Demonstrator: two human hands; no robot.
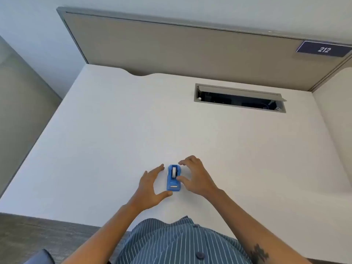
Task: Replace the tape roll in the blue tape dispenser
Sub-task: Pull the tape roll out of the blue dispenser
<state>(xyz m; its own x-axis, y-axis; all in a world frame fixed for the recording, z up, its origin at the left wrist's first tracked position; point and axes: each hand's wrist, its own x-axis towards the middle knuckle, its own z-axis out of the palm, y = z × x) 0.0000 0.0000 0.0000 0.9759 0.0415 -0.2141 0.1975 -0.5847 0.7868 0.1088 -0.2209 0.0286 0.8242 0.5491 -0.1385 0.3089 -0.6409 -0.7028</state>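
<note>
A blue-and-white pinstriped shirt (177, 242) with dark buttons fills the bottom edge. Both bare forearms reach onto the smooth white worktop (114, 130). The blue tape dispenser (173, 178), a small translucent plastic block with a white roll (174, 172) in its slot, stands near the front edge between the hands. The left hand (150, 187) curves beside it, grip released, thumb tip at its near corner. The right hand (198, 178) arches over, thumb touching its side, grip loose, not clenched. A dark plate (323, 49) on the grey fabric partition (171, 46) reads "212".

The tape dispenser (173, 178) sits on the desk (114, 130), between both hands.
</note>
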